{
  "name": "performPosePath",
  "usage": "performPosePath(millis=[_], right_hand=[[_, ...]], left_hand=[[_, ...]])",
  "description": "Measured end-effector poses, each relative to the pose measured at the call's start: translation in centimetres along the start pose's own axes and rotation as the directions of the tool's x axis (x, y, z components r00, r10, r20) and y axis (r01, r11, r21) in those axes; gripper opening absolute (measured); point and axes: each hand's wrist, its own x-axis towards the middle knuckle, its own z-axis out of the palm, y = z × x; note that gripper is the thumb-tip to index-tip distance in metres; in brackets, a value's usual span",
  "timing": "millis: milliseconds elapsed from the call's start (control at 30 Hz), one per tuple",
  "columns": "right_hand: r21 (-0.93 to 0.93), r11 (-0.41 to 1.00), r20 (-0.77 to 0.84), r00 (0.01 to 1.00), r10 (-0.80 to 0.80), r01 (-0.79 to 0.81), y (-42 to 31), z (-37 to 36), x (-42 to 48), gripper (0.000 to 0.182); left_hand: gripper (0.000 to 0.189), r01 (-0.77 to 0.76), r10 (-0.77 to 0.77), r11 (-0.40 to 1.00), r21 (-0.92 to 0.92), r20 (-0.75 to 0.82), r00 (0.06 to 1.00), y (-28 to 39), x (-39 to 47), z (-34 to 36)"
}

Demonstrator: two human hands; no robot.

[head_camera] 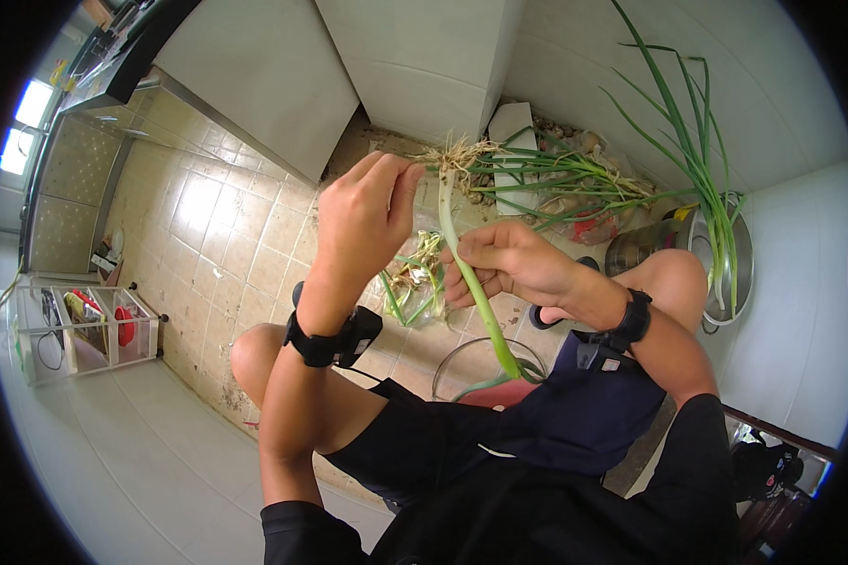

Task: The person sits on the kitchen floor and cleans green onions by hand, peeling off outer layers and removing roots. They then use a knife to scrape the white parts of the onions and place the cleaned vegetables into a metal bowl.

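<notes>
A thick green onion hangs at a slant before me, its bushy roots at the top and its cut-looking green end low. My right hand grips its pale stalk around the middle. Beside the roots is my left hand, fingers curled and thumb against them. Root strands reach its fingertips, but whether it pinches any is hidden. On the floor beneath, a clear plastic bag bears peelings and trimmed roots. More green onions, roots still on, lie beyond my right hand.
Long green onions stand in a metal pot at the right, by my knee. A reddish basin sits between my legs. Cabinet doors rise ahead; a clear-sided rack stands left on the tiled floor.
</notes>
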Motion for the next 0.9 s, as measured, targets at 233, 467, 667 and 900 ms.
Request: performPosePath(millis=[233, 467, 667, 900], right_hand=[[0.005, 1.0, 0.048, 0.999, -0.005, 0.005, -0.7, 0.0, -0.7, 0.034], [-0.011, 1.0, 0.068, 0.998, -0.007, 0.008, -1.2, 0.2, -0.8, 0.032], [-0.015, 1.0, 0.023, 0.999, -0.027, 0.027, -2.1, 0.5, -1.6, 0.03], [-0.102, 0.987, -0.006, 0.992, -0.123, 0.122, -2.7, 1.0, -1.6, 0.03]], left_hand=[[0.013, 0.12, -0.13, 0.991, 0.052, 0.307, 0.943, -1.3, -0.5, -0.4], [0.015, 0.122, -0.269, 0.949, 0.291, 0.546, 0.794, -2.6, -3.1, 3.2], [0.023, 0.111, -0.192, 0.979, 0.169, 0.609, 0.77, -5.3, -6.7, 4.3], [0.024, 0.384, -0.221, 0.874, -0.297, 0.46, 0.86, -3.7, -5.6, 2.8]])
